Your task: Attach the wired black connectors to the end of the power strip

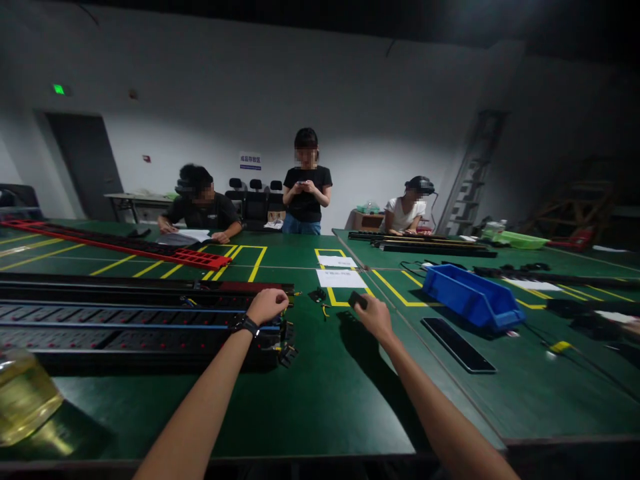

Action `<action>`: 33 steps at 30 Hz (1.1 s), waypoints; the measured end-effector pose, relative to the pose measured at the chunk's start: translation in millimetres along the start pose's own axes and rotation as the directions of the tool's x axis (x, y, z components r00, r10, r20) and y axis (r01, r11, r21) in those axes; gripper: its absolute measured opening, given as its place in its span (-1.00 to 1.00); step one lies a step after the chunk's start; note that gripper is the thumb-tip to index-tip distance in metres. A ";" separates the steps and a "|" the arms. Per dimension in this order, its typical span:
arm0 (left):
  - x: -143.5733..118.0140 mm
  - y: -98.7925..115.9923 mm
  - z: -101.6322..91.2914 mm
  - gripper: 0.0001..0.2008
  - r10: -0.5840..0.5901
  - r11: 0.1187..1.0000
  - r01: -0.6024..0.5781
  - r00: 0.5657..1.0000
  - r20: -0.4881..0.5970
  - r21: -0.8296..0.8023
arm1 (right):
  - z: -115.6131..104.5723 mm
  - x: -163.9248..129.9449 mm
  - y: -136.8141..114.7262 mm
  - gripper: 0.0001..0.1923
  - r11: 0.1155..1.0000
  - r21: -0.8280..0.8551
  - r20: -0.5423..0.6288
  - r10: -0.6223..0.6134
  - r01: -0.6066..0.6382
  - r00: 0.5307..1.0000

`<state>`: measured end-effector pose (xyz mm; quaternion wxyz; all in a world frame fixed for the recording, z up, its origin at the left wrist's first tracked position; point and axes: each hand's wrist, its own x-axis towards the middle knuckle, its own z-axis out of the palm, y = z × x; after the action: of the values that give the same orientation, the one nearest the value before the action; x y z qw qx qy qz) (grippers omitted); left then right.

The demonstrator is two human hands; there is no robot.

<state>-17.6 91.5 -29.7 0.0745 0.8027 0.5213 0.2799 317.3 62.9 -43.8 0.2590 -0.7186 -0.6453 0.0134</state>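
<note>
A pale yellow translucent container point(23, 397) is seen at the far left edge of the green bench point(320, 407), close to the wearer. Behind it, long black power strips point(125, 323) with red dots are laid side by side across the bench, and a long red strip point(115, 245) is laid further back. The left hand point(267, 305), with a black watch point(245, 325) worn at the wrist, is rested on the right end of the power strips, its fingers curled shut into a fist; whether anything is gripped inside cannot be told. Small black parts point(287, 353) are scattered just beside that end. A little further back, a small black piece with yellow wires point(319, 297) is lying near two white paper sheets point(340, 277) set inside yellow floor-style markings. The right hand point(375, 319) is held above the bench to the right of the left hand, and a small black block point(357, 300) is pinched at its fingertips. Further right, a flat black strip point(457, 345) is laid on the bench, with a blue plastic bin point(473, 297) just behind it. At the far side, three other people point(306, 183) are seen, two seated and one standing
</note>
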 end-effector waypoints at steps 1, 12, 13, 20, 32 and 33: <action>-0.3 0.3 0.0 -0.79 0.000 1.000 0.000 1.000 0.000 0.002 | 2.8 -1.4 -11.4 -0.71 0.996 0.069 -0.003 -0.057 0.057 0.998; -3.6 5.8 -2.3 -0.81 -0.011 1.000 0.011 1.000 -0.006 0.002 | 41.7 -14.7 -135.9 -0.72 0.946 0.182 0.168 -0.300 0.270 0.939; -3.6 5.9 -2.1 -0.81 -0.012 1.000 0.012 1.000 -0.007 0.002 | 46.4 -15.4 -137.6 -0.71 0.943 0.206 0.157 -0.297 0.262 0.942; -3.4 5.5 1.0 -0.82 -0.018 1.000 0.018 1.000 0.001 0.003 | 81.7 -16.5 -130.8 -0.74 0.796 0.559 0.061 -0.319 0.233 0.946; -4.8 5.5 1.3 -0.79 -0.039 0.999 0.039 0.999 0.007 -0.007 | 100.2 -11.6 -118.6 -0.63 0.683 0.714 0.058 -0.275 0.152 0.960; -4.8 5.3 1.3 -0.79 -0.039 0.999 0.039 0.999 0.007 -0.009 | 100.2 -12.5 -118.5 -0.61 0.676 0.722 0.064 -0.277 0.148 0.959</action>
<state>-14.1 85.2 -30.4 0.0855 0.7930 0.5353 0.2780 170.7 90.7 -88.3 0.4601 -0.4790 -0.6886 0.2910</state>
